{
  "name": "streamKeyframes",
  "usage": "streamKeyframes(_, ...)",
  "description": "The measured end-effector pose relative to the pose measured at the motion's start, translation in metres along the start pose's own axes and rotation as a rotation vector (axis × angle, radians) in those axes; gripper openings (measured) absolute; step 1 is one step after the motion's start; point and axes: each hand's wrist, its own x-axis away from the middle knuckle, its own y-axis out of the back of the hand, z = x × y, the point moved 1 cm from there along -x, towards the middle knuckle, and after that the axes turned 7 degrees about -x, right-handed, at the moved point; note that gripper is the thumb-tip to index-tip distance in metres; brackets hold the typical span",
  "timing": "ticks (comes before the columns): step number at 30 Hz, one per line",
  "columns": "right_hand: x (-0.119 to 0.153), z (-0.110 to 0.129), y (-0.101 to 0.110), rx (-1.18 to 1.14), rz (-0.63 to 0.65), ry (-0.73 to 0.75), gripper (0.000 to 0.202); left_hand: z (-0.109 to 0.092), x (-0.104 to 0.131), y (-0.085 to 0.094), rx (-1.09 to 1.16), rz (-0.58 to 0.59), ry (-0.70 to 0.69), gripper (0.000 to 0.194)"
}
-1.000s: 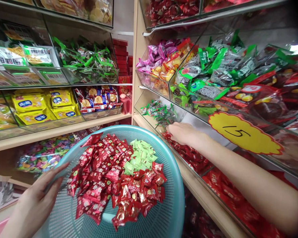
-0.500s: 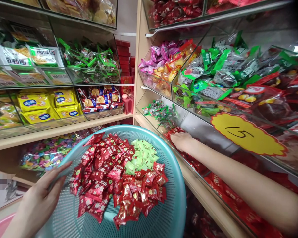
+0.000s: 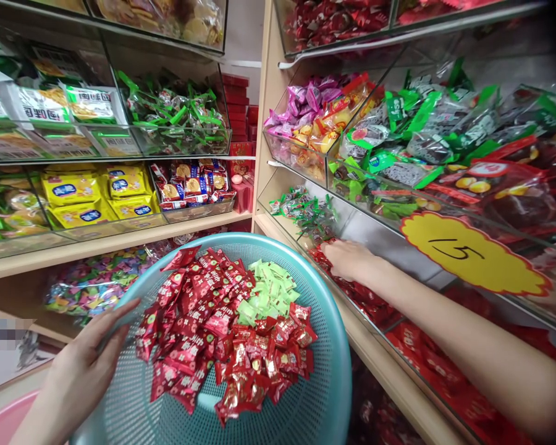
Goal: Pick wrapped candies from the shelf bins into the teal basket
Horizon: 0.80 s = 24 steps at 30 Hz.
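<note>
My left hand point(image 3: 81, 364) grips the left rim of a round teal plastic basket point(image 3: 336, 346), its fingers partly hidden by the rim. Inside the basket lie dark red candy packets point(image 3: 185, 327) on the left, small pale green packets point(image 3: 271, 290) at the upper right, and shiny red-and-gold wrapped candies point(image 3: 264, 358) at the lower right. My right hand point(image 3: 349, 259) reaches into a low shelf bin of red-wrapped candies point(image 3: 368, 303). Its fingers curl down among them, with the tips hidden, so I cannot see what they hold.
Clear bins of green-wrapped snacks point(image 3: 176, 111) and yellow packets point(image 3: 71, 188) line the left shelves. Above my right arm, a bin of green-and-clear packets point(image 3: 426, 133) carries a yellow price tag point(image 3: 472, 253). A wooden upright point(image 3: 267, 93) stands at the corner.
The view has shifted slightly, so shelves and basket sit a little further right. My right hand remains in the red candy bin, its knuckles slightly raised. My left hand stays on the rim.
</note>
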Motion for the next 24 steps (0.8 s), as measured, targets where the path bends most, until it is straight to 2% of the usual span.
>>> streamKeyframes(4, 0.032, 0.004, 0.023, -0.01, -0.167, 0.094, 0.03, 0.001, -0.001, -0.001, 0.021, 0.009, 0.009, 0.049)
streamKeyframes(7, 0.05, 0.019, 0.027, -0.089, -0.242, 0.285, 0.021, 0.001, -0.001, -0.002, 0.014, 0.043, 0.035, 0.05)
streamKeyframes(10, 0.055, 0.045, 0.015, -0.172, -0.119, 0.528, 0.017, 0.001, -0.001, -0.002, 0.015, 0.049, 0.046, 0.051)
streamKeyframes(13, 0.053, 0.071, -0.003, -0.182, 0.041, 0.657, 0.015, 0.001, 0.0, -0.002, 0.024, 0.048, 0.046, 0.05)
streamKeyframes(16, 0.048, 0.09, -0.018, -0.147, 0.084, 0.722, 0.013, 0.002, 0.0, -0.002, 0.034, 0.049, 0.047, 0.051)
streamKeyframes(19, 0.044, 0.098, -0.027, -0.136, 0.074, 0.739, 0.016, 0.003, 0.0, -0.003, 0.038, 0.048, 0.052, 0.052)
streamKeyframes(22, 0.043, 0.091, -0.028, -0.182, 0.034, 0.72, 0.024, 0.003, 0.0, -0.003, 0.023, 0.056, 0.066, 0.052)
streamKeyframes(24, 0.044, 0.077, -0.023, -0.232, -0.024, 0.693, 0.028, 0.002, 0.0, -0.003, 0.015, 0.048, 0.064, 0.052)
